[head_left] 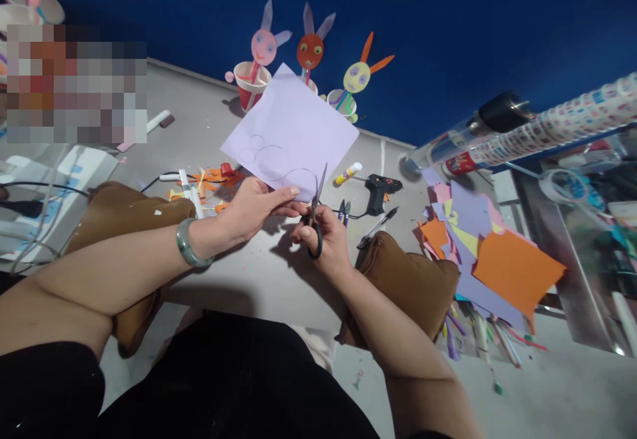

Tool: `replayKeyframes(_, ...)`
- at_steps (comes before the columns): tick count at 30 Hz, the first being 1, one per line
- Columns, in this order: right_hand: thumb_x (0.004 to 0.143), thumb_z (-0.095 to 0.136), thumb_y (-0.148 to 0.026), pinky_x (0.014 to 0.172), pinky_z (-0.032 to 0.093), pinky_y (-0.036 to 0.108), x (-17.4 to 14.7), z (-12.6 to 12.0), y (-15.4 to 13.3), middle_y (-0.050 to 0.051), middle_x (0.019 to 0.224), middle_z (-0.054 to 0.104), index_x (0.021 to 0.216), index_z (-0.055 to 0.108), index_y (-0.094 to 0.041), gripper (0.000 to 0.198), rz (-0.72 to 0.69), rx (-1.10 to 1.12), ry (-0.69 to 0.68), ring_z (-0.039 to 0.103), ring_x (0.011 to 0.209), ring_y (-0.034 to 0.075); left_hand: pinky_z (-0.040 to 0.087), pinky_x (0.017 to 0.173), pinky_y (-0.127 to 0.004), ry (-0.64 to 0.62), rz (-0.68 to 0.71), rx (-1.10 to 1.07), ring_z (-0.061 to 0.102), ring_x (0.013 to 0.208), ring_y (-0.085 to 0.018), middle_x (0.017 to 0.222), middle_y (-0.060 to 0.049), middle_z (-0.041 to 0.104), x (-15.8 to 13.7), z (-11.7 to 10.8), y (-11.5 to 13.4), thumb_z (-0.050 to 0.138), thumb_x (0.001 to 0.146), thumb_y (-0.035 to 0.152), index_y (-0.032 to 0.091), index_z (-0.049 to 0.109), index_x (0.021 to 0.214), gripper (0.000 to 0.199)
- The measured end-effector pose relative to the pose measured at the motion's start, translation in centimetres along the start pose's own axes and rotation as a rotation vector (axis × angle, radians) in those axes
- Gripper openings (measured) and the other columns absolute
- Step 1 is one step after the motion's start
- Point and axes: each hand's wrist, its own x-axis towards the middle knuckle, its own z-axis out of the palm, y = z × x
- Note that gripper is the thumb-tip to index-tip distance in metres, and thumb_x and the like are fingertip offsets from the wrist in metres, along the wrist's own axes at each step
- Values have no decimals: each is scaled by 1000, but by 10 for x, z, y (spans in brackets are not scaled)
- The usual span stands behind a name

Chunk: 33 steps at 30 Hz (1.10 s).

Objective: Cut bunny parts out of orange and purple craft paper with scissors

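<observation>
Between the fingers and thumb of my left hand (261, 205) is the near corner of a lilac paper sheet (303, 121), held up above the table. Several circles of different sizes are drawn in thin outline on its lower left part. My right hand (331, 237) grips a pair of scissors (317, 217) by the dark handles. Their blades point away from me and lie at the sheet's near right edge, beside one drawn circle. How far the blades are apart is hard to make out.
Behind the sheet stand paper cups (252, 84) with paper rabbit heads (357, 77). A glue gun (381, 190), a glue stick (348, 174) and a pen (381, 225) lie right of the sheet. Coloured paper (517, 270) is piled farther right; brown cushions (405, 280) flank my arms.
</observation>
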Motion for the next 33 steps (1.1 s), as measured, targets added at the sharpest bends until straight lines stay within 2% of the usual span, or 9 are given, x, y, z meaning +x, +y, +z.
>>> replayKeyframes(5, 75, 83, -63, 55, 50, 25, 0, 0, -1, -5, 64, 66, 92, 55, -23, 51, 28, -10, 23, 60, 53, 11, 65, 70, -25, -6, 2, -7, 76, 69, -15, 75, -7, 78, 0, -1, -1, 87, 74, 34, 9, 76, 84, 29)
replayKeyframes(16, 74, 83, -63, 51, 50, 25, 0, -1, -9, -7, 61, 64, 93, 56, -23, 51, 31, -68, 24, 59, 50, 11, 62, 61, -22, -1, 0, -28, 73, 63, -14, 69, -5, 76, -2, 2, 5, 86, 74, 28, 9, 74, 81, 23)
replayKeyframes(24, 72, 85, -61, 49, 47, 25, 0, -5, -10, -7, 61, 63, 95, 59, -22, 52, 74, -78, 29, 56, 47, 11, 59, 58, -22, -12, -17, 73, 67, 55, -12, 61, -6, 73, -3, -3, 8, 84, 75, 34, 9, 74, 68, 28)
replayKeyframes(33, 66, 91, -54, 48, 45, 24, 1, -10, -14, -7, 61, 63, 93, 59, -23, 53, 108, -68, 11, 56, 47, 11, 56, 55, -20, -26, 6, 120, 64, 51, -10, 58, -5, 72, -2, -4, 12, 87, 72, 35, 11, 73, 62, 30)
